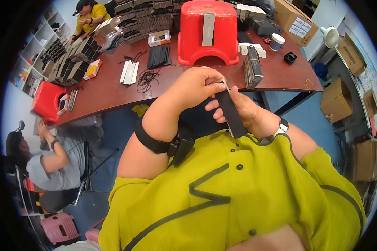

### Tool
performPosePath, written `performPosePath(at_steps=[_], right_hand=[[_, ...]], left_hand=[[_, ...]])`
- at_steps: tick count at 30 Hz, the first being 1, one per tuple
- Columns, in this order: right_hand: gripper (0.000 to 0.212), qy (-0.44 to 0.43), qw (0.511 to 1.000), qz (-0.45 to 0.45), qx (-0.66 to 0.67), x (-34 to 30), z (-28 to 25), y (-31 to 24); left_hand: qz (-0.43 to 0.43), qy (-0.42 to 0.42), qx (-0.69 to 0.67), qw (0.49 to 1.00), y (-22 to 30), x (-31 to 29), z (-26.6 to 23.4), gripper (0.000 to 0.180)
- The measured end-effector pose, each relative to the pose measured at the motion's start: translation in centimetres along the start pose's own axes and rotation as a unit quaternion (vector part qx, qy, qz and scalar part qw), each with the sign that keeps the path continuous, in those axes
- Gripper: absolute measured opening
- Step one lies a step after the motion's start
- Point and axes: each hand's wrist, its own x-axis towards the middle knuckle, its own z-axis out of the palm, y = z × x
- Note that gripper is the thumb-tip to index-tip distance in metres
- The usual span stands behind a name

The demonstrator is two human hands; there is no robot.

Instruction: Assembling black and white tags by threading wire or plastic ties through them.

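Note:
In front of my chest, both hands hold a narrow black sleeve [231,112] with a pale edge. My left hand [200,86] pinches its upper end between thumb and fingers, where a pale tip shows. My right hand [246,109] grips the sleeve by its side, thumb on top and fingers behind. Its lower end points toward my shirt. Just beyond my hands, a red plastic stool [207,31] stands on the brown table [109,67], with a grey strip [208,29] upright on it. Beside the stool is a banded stack of grey and black strips [252,69].
Left of the stool lie white strips [130,72], black sleeves [158,56] and tangled black cord [148,80]. A paper cup [276,42] and a black object [290,57] are at the right. Piled stacks [146,16] line the back. Two people sit at the left.

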Motion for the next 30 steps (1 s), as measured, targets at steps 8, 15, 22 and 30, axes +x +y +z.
performPosePath(at_steps=[8,15,22,30], right_hand=[[0.072,-0.027,0.998,0.041,0.027,0.5,-0.3,0.0],[0.062,-0.038,0.996,0.065,0.043,0.6,-0.2,-0.1],[0.056,-0.022,0.998,0.040,0.044,0.6,0.0,0.1],[0.035,0.063,0.989,-0.045,-0.125,-0.1,2.6,-1.6]], left_hand=[[-0.075,0.014,-0.066,0.995,-0.1,-0.5,-1.3,0.013],[-0.079,0.028,0.008,0.996,-0.3,-0.6,-2.5,0.016],[-0.051,0.029,-0.055,0.997,-0.1,-0.6,-2.4,0.013],[0.084,0.014,-0.053,0.995,-0.8,-1.2,-3.8,0.026]])
